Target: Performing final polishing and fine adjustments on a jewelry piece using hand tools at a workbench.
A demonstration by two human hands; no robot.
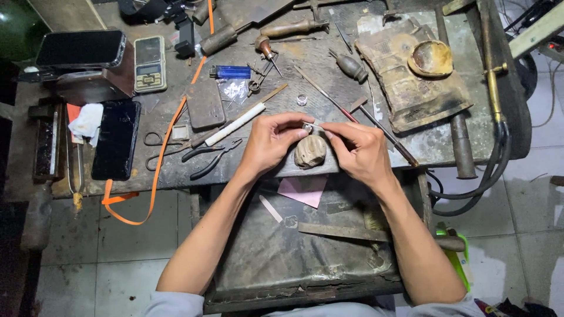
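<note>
At center of the surface, I see left hand and right hand fingers pinching a small silver ring atop the wooden peg; pliers at 9 o'clock; work looks midway.

The small silvery piece sat mostly hidden between the fingertips. Both elbows were cut off by the bottom edge.

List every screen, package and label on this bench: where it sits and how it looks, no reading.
Phone: far left, lying on a box, screen dark.
Second phone: flat at left edge, black, screen dark.
Pocket scale: right of the first phone, grey, small pale display.
Plastic bag: centre, clear, crumpled.
Labels: none legible.
</note>
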